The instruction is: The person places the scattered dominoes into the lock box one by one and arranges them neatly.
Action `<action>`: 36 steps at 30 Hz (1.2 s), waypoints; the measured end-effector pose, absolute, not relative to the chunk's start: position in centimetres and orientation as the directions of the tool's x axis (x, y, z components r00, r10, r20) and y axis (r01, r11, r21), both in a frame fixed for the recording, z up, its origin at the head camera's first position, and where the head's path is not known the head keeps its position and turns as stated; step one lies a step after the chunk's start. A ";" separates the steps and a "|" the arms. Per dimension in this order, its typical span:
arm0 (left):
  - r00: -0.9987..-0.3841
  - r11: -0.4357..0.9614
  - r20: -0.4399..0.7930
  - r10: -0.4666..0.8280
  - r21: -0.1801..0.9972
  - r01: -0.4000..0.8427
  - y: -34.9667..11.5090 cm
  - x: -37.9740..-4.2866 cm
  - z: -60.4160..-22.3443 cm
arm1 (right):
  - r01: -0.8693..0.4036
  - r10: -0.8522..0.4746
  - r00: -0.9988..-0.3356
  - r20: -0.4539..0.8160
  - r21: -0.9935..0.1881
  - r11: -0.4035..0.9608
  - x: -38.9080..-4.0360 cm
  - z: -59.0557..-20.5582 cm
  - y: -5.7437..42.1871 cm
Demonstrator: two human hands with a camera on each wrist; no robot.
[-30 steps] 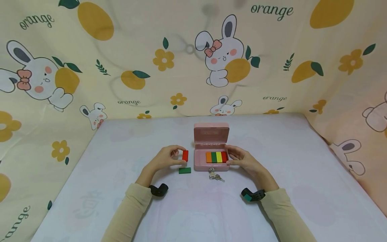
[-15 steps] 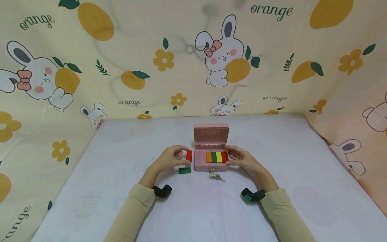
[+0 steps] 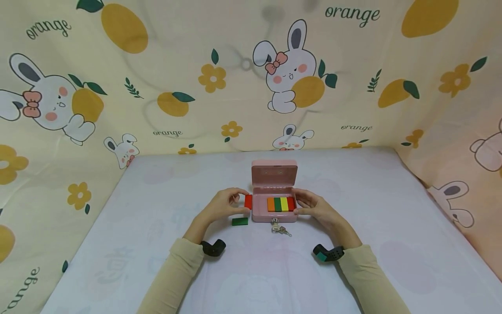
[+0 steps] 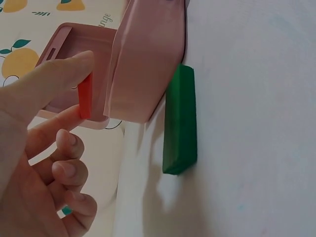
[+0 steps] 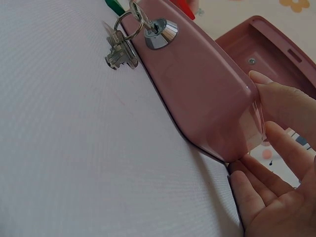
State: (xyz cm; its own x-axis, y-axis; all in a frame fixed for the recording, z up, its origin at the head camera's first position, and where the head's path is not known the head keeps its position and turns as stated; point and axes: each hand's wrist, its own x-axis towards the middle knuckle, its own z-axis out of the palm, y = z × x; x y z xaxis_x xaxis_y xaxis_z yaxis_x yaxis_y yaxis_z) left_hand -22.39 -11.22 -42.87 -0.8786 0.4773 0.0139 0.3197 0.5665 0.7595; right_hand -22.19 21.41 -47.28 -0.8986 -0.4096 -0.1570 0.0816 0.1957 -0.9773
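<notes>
My left hand pinches a red block between thumb and index fingertip, at the left wall of the pink lockable cash box. In the left wrist view its other fingers are loosely bent. The box's lid stands raised. Inside, toward the right, lies a row of orange, green, yellow and red blocks. My right hand rests with spread fingers and thumb against the box's right end. The right wrist view shows its thumb tip at the rim.
A loose green block lies on the white tabletop just left of the box's front corner. Keys on a ring hang from the lock at the front. A patterned cloth backs the table.
My left hand has carried the red block rightward, from a gap beside the box up to its left wall. The right hand, box and row of blocks have stayed in place.
</notes>
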 end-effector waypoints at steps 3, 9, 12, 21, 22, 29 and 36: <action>-0.878 0.565 0.010 0.479 0.762 0.316 -11.1 -22.3 -42.7 | 0.085 -0.406 -0.900 -0.159 -0.977 0.195 -22.2 -47.3 21.4; -0.877 0.575 0.001 0.481 0.754 0.316 -10.7 -22.3 -42.7 | 0.081 -0.405 -0.901 -0.154 -0.978 0.192 -22.2 -47.2 21.4; -0.875 0.582 0.000 0.484 0.747 0.322 -10.5 -22.3 -42.8 | 0.086 -0.397 -0.904 -0.161 -0.976 0.200 -22.2 -47.2 21.4; -0.867 0.587 0.017 0.497 0.730 0.350 -9.7 -22.5 -43.0 | 0.093 -0.396 -0.903 -0.168 -0.975 0.201 -22.1 -47.1 21.4; -0.866 0.585 0.016 0.499 0.732 0.350 -9.6 -22.5 -43.0 | 0.094 -0.395 -0.903 -0.168 -0.975 0.200 -22.1 -47.1 21.4; -0.868 0.592 -0.002 0.496 0.732 0.337 -9.2 -22.6 -43.0 | 0.100 -0.393 -0.902 -0.177 -0.973 0.208 -22.1 -47.0 21.4; -0.857 0.573 0.005 0.515 0.741 0.349 -8.7 -22.5 -42.8 | 0.090 -0.400 -0.901 -0.167 -0.975 0.203 -22.1 -47.0 21.4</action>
State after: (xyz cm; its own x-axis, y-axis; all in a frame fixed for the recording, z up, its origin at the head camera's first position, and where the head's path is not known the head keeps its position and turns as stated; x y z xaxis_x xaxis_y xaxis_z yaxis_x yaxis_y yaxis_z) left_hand -22.49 -8.68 -42.83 -0.8570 0.5152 0.0051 0.3492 0.5735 0.7411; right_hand -22.14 21.39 -47.02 -0.9011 -0.4003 -0.1665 0.0899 0.2032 -0.9750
